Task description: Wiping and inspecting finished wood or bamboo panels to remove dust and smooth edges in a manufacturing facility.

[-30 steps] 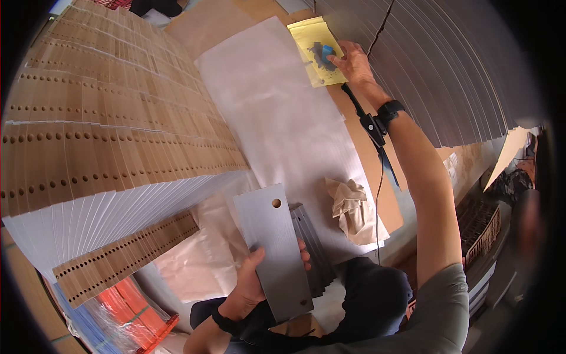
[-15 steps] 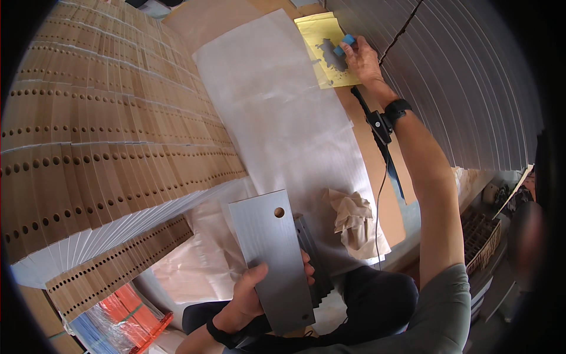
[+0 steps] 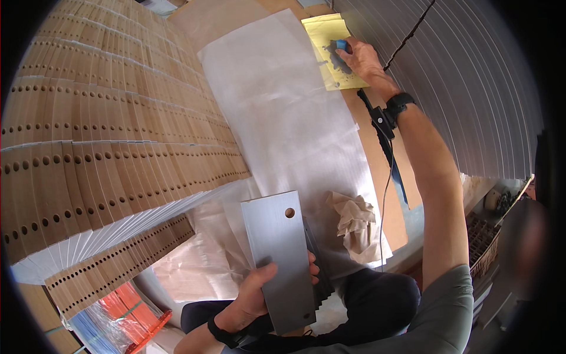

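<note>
My left hand (image 3: 259, 292) grips a stack of flat grey metal plates (image 3: 280, 248), each with a round hole near the top; the plates fan out behind the front one. My right hand (image 3: 359, 56) is stretched far forward, fingers closed on a small blue object (image 3: 341, 45) pressed onto a yellow sheet (image 3: 330, 50) smeared with dark grey. A black band (image 3: 399, 102) is on that wrist. The yellow sheet lies at the far end of a long white paper sheet (image 3: 289, 118) on the brown bench.
Rows of tan perforated strips (image 3: 100, 135) are stacked fanned out at left, with a loose bundle (image 3: 118, 265) below. A crumpled beige rag (image 3: 356, 221) lies on the white paper. A corrugated metal wall (image 3: 466, 82) runs along the right. Orange and blue packets (image 3: 124, 315) sit at bottom left.
My right hand has rubbed the blue object slightly across the yellow sheet. The plates in my left hand have stayed about level; the view has shifted a little.
</note>
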`<move>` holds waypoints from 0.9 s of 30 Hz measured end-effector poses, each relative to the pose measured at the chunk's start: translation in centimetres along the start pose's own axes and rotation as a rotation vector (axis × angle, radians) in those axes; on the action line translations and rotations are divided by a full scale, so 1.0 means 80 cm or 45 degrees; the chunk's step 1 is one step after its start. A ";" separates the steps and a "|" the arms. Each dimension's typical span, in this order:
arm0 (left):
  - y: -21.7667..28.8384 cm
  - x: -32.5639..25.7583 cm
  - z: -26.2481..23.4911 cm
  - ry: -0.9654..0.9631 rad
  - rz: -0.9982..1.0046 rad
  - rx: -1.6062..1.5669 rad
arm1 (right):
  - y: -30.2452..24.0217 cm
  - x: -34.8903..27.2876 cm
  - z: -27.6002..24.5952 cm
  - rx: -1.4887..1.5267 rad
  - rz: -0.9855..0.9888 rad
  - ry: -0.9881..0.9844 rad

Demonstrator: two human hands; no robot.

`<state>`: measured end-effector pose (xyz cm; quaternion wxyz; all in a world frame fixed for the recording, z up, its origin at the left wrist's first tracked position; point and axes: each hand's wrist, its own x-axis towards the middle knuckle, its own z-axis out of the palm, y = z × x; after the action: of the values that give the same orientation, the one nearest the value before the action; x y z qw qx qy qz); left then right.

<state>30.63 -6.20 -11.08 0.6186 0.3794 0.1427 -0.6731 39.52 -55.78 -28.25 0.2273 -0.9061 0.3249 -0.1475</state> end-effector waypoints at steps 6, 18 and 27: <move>-0.002 0.002 0.000 -0.008 -0.007 -0.004 | 0.021 -0.001 0.014 0.160 0.065 0.182; 0.010 0.039 0.002 0.027 0.080 -0.068 | -0.050 -0.081 -0.067 0.472 -0.243 0.346; 0.010 0.046 -0.005 -0.092 -0.096 0.020 | -0.165 -0.231 -0.138 1.411 -0.550 -0.379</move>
<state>31.74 -8.76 -13.64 0.5946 0.3541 0.1291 -0.7102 28.07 -38.08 -14.35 0.6725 -0.7094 -0.0264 -0.2091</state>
